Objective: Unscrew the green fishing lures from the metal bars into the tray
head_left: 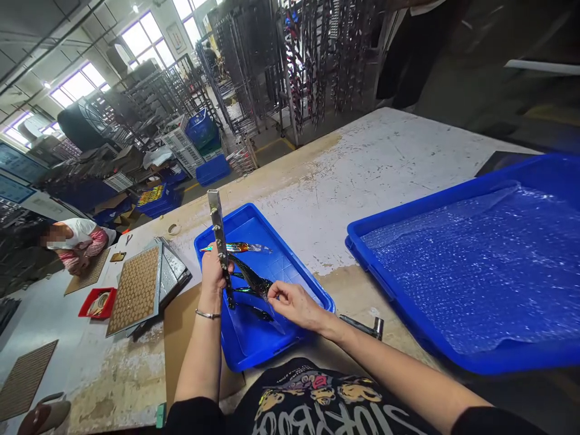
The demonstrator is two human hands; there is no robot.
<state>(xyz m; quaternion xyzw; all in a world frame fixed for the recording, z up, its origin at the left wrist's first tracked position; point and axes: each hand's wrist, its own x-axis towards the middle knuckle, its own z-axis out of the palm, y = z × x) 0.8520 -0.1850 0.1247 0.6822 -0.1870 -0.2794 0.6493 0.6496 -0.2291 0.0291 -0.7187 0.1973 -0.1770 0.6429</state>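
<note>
My left hand is closed round a long grey metal bar with studs, held upright over a small blue tray. A dark fish-shaped lure hangs off the bar. My right hand pinches that lure near its lower end. Other lures lie in the tray, one iridescent at the far side and dark ones under my hands.
A large blue tray lined with bubble wrap sits on the right. A metal tool lies between the trays. To the left are stacked perforated boards, a red box, cardboard and a seated person. Racks stand behind.
</note>
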